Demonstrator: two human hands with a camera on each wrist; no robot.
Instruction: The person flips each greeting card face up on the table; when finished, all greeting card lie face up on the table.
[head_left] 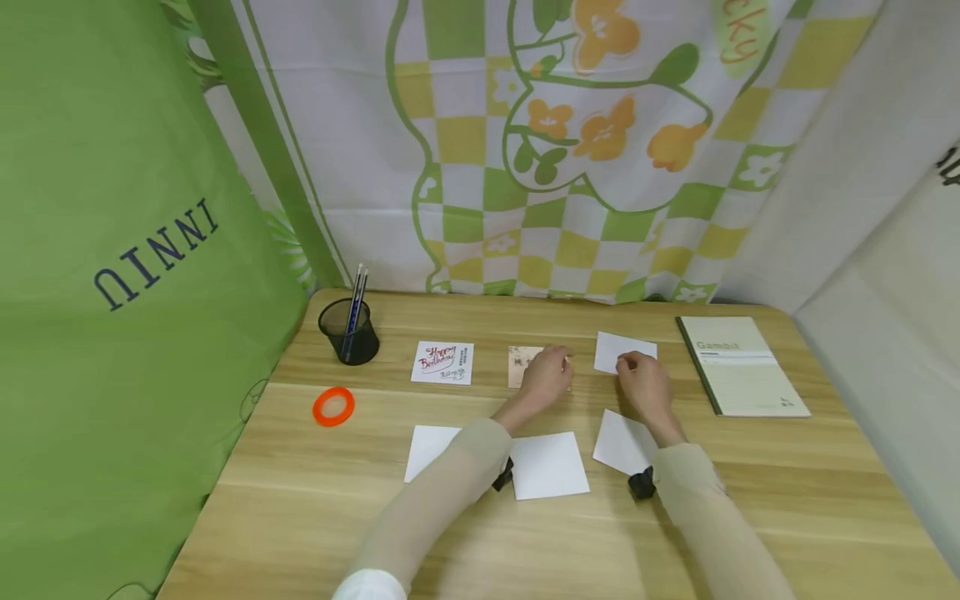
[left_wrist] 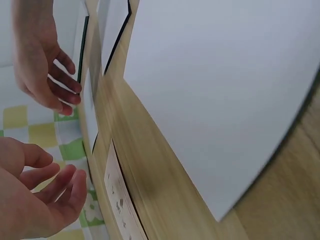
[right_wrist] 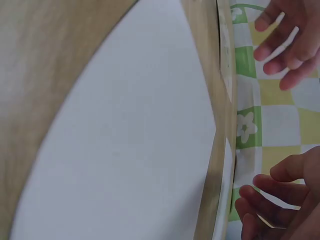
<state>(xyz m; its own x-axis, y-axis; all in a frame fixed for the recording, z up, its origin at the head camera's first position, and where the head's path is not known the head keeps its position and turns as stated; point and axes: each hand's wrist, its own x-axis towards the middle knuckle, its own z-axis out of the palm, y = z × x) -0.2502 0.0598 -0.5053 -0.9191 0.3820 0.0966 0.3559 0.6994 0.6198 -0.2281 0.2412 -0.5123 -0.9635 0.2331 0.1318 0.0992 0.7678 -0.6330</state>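
Observation:
My left hand (head_left: 546,375) hovers over a beige printed card (head_left: 518,360), covering part of it. Its fingers are loosely bent and hold nothing in the left wrist view. Beside it, my right hand (head_left: 647,387) hangs above the near edge of a white card (head_left: 618,345) in the back row. The fingers of this hand (right_wrist: 280,200) are relaxed too, with nothing between them. A white card with red "Happy Birthday" lettering (head_left: 442,363) lies left of the beige one. Nearer the front are three blank white cards: one (head_left: 431,446) partly under my left forearm, one (head_left: 551,468) in the middle, another (head_left: 621,442) beside my right wrist.
A black mesh pen cup (head_left: 358,342) with several pencils stands at the back left. In front of it lies an orange tape ring (head_left: 317,408). At the right is a notebook (head_left: 742,379). A patterned curtain (head_left: 555,242) hangs behind the wooden table (head_left: 285,517).

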